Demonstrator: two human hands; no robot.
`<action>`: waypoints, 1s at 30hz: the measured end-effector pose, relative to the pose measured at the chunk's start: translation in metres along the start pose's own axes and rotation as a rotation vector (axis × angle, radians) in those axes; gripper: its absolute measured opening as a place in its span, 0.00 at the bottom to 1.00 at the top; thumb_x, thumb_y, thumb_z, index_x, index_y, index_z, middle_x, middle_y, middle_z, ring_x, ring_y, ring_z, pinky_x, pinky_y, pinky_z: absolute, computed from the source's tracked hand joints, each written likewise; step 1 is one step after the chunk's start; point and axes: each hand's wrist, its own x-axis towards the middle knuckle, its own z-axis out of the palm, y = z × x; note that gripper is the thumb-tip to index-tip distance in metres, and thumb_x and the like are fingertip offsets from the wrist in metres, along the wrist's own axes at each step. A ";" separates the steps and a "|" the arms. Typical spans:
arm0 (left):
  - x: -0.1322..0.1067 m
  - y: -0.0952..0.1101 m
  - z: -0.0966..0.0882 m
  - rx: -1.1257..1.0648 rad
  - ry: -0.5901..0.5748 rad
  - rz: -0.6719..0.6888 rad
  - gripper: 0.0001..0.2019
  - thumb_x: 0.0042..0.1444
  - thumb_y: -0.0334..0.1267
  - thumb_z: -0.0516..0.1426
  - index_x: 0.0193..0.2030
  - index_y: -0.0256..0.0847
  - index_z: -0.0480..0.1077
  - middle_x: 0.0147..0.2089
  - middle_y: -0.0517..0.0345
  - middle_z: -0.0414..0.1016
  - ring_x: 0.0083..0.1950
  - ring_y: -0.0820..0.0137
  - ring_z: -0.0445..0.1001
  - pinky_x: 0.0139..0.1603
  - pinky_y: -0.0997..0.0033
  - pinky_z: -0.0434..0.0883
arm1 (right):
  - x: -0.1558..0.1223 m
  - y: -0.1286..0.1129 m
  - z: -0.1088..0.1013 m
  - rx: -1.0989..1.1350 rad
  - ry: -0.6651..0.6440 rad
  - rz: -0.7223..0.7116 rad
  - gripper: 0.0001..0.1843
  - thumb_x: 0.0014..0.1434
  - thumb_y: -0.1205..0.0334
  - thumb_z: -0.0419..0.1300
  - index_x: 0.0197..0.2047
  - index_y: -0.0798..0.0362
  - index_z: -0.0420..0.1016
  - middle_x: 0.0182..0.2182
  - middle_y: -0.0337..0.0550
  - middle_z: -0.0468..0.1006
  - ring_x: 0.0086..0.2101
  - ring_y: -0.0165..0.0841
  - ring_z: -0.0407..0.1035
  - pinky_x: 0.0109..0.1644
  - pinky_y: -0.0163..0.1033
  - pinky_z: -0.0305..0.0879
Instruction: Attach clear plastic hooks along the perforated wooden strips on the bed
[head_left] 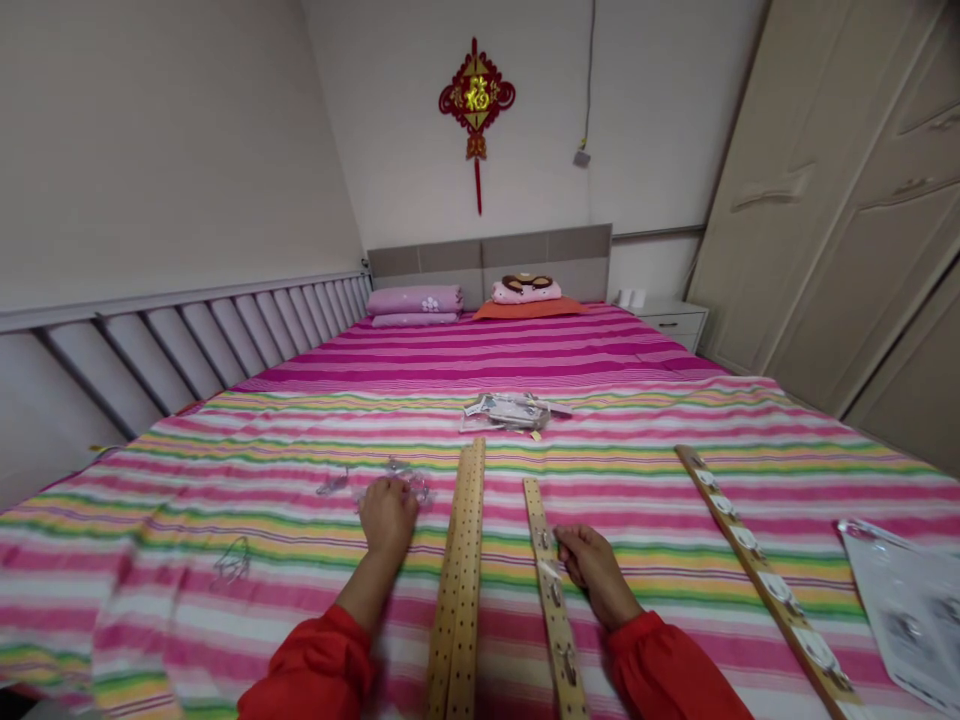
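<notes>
My left hand (388, 515) is curled down onto a small pile of clear plastic packets (416, 484) with tiny shiny pieces in them. Its fingertips are hidden, so what they grip cannot be made out. Just right of a perforated wooden strip (551, 595), my right hand (589, 560) is closed in a pinch at the strip's edge; whatever is between the fingertips is too small to name. Several small metal pieces (556, 594) sit along this strip. Between my hands lie perforated wooden strips (461, 590) side by side, with no pieces on them.
At the right lies another wooden strip (739, 535) carrying white cards with metal pieces, beside a clear plastic bag (900, 610). More plastic packets (514, 410) lie farther up the striped sheet (300, 620). Left are a loose packet (333, 483) and a crumpled clear piece (232, 560).
</notes>
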 end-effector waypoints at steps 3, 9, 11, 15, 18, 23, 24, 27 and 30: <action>0.006 -0.005 -0.003 -0.101 0.032 -0.037 0.09 0.54 0.39 0.52 0.34 0.40 0.73 0.40 0.51 0.74 0.44 0.59 0.69 0.42 0.63 0.61 | 0.000 0.000 0.000 0.002 -0.002 0.002 0.18 0.44 0.49 0.60 0.15 0.50 0.61 0.03 0.25 0.52 0.08 0.21 0.41 0.14 0.32 0.32; 0.010 -0.012 -0.008 -0.464 -0.057 -0.106 0.08 0.51 0.40 0.53 0.35 0.41 0.71 0.36 0.55 0.76 0.38 0.64 0.72 0.35 0.70 0.62 | 0.001 0.000 0.000 0.009 -0.003 0.004 0.18 0.43 0.49 0.61 0.15 0.50 0.61 0.03 0.26 0.52 0.08 0.20 0.42 0.14 0.31 0.32; 0.009 -0.015 -0.009 -0.662 -0.079 -0.193 0.06 0.46 0.40 0.56 0.30 0.42 0.71 0.32 0.58 0.76 0.36 0.66 0.72 0.33 0.72 0.62 | 0.000 0.000 0.000 0.013 -0.008 0.002 0.17 0.43 0.50 0.60 0.15 0.50 0.61 0.04 0.25 0.52 0.08 0.20 0.41 0.14 0.31 0.32; 0.005 -0.018 -0.008 -1.022 -0.100 -0.346 0.07 0.37 0.40 0.59 0.23 0.41 0.68 0.22 0.62 0.72 0.29 0.69 0.70 0.31 0.73 0.63 | -0.002 -0.003 -0.001 0.013 -0.019 0.002 0.17 0.43 0.51 0.60 0.14 0.50 0.61 0.04 0.26 0.52 0.08 0.20 0.42 0.14 0.30 0.32; 0.001 -0.019 -0.008 -1.102 -0.086 -0.393 0.11 0.36 0.45 0.60 0.23 0.40 0.66 0.20 0.62 0.70 0.25 0.70 0.69 0.27 0.73 0.63 | -0.004 -0.006 -0.001 0.010 -0.033 0.002 0.17 0.44 0.52 0.60 0.14 0.51 0.61 0.04 0.26 0.52 0.09 0.20 0.42 0.14 0.30 0.33; -0.004 -0.021 -0.007 -1.223 -0.092 -0.439 0.16 0.33 0.50 0.61 0.22 0.42 0.62 0.18 0.65 0.67 0.22 0.72 0.68 0.26 0.73 0.63 | -0.009 -0.012 0.001 -0.003 -0.045 -0.003 0.16 0.44 0.52 0.60 0.14 0.51 0.62 0.05 0.26 0.53 0.09 0.19 0.42 0.14 0.30 0.33; -0.005 -0.022 -0.007 -1.239 -0.095 -0.446 0.16 0.33 0.50 0.61 0.22 0.42 0.62 0.18 0.64 0.67 0.22 0.71 0.68 0.27 0.73 0.63 | -0.010 -0.013 0.001 -0.005 -0.045 -0.005 0.16 0.43 0.52 0.60 0.14 0.51 0.62 0.05 0.26 0.53 0.09 0.19 0.42 0.14 0.30 0.33; -0.008 -0.027 -0.011 -1.261 -0.088 -0.467 0.16 0.32 0.49 0.62 0.22 0.41 0.64 0.19 0.65 0.67 0.24 0.72 0.68 0.29 0.73 0.63 | -0.012 -0.016 0.000 -0.013 -0.043 -0.018 0.16 0.43 0.52 0.60 0.14 0.51 0.61 0.05 0.26 0.53 0.09 0.20 0.43 0.14 0.30 0.34; -0.010 -0.027 -0.022 -1.289 -0.118 -0.471 0.15 0.32 0.48 0.63 0.21 0.40 0.65 0.18 0.66 0.65 0.23 0.74 0.64 0.27 0.74 0.60 | -0.014 -0.023 0.000 -0.024 -0.037 -0.039 0.15 0.42 0.52 0.59 0.15 0.50 0.61 0.05 0.26 0.53 0.08 0.20 0.42 0.13 0.30 0.34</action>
